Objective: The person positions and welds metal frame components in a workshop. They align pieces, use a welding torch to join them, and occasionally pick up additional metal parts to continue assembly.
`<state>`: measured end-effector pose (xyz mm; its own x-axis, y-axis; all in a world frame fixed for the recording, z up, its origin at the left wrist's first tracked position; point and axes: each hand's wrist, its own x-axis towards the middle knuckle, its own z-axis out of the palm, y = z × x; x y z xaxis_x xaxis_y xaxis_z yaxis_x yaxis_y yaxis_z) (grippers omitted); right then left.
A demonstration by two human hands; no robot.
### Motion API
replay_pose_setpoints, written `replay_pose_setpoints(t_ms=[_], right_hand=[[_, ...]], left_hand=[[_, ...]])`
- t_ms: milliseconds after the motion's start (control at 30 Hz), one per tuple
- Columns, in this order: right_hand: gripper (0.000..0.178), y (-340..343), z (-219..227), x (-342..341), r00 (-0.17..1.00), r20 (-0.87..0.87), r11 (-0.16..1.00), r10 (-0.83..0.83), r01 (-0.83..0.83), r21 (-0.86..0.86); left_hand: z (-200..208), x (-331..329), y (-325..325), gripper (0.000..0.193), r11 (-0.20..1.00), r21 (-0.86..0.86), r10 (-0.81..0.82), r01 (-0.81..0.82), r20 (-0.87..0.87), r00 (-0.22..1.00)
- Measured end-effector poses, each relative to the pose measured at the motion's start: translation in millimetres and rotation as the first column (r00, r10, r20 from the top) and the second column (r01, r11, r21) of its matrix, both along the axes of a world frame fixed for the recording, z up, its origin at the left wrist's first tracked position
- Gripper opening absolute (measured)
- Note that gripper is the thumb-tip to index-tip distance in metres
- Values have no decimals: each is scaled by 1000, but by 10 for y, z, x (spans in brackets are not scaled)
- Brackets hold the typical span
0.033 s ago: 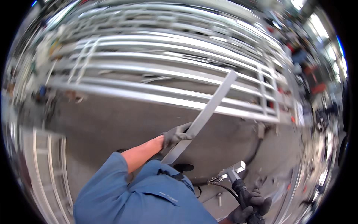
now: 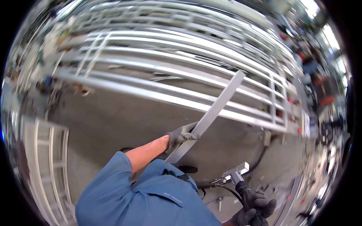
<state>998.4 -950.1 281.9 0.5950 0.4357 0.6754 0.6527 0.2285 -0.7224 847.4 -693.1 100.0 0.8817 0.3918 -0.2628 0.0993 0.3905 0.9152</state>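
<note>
I have the left hand [image 2: 183, 135] near the middle of the frame, its bare forearm [image 2: 148, 151] rising slantwise from a blue sleeve [image 2: 107, 177] at lower left, with gloved fingers closed around a flat silver bar [image 2: 222, 102]. The bar tilts from just beside the body at lower centre up toward the right, its far end overlapping the long metal frames [image 2: 256, 121] across the upper half; whether it touches them, I cannot tell. My right hand [image 2: 260, 205], also gloved, comes in at the lower edge right of centre, fingers curled round the black handle of a tool [image 2: 245, 194] whose bright, blocky metal head [image 2: 235, 172] points up the frame. A thin black cable [image 2: 230, 190] loops beside that handle. On the grey floor [image 2: 113, 116], a dark hose [image 2: 259, 158] runs at centre right, and a smaller pale frame [image 2: 58, 165] lies along the lower left. The blue-clad torso [image 2: 151, 203] fills the bottom centre and hides the floor there; clutter at far right is blurred.
</note>
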Motion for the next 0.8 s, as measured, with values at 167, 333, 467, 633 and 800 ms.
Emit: replay_pose_setpoints(t_ms=[167,333,467,633,800], right_hand=[[7,1262,531,-1218,950,-60,952,306,-303,50],[6,2117,1376,-2335,777,-103,783,621,-609,122],[9,3056,1553,-3269,166,-190,253,968,-627,737],[28,4454,1537,-3717,200,-126,232,972,-909,347],[28,5387,1449,-3462,-170,-165,-233,972,-811,-537]], left_hand=[[218,-1845,634,75,879,79,470,-471,35,882],[567,-3578,741,66,661,110,738,-743,85,669],[880,-4514,924,77,541,20,839,-841,-83,538],[1328,-5899,1362,77,277,102,931,-955,-274,241],[689,-5997,1027,74,-81,321,972,-944,-183,-146]])
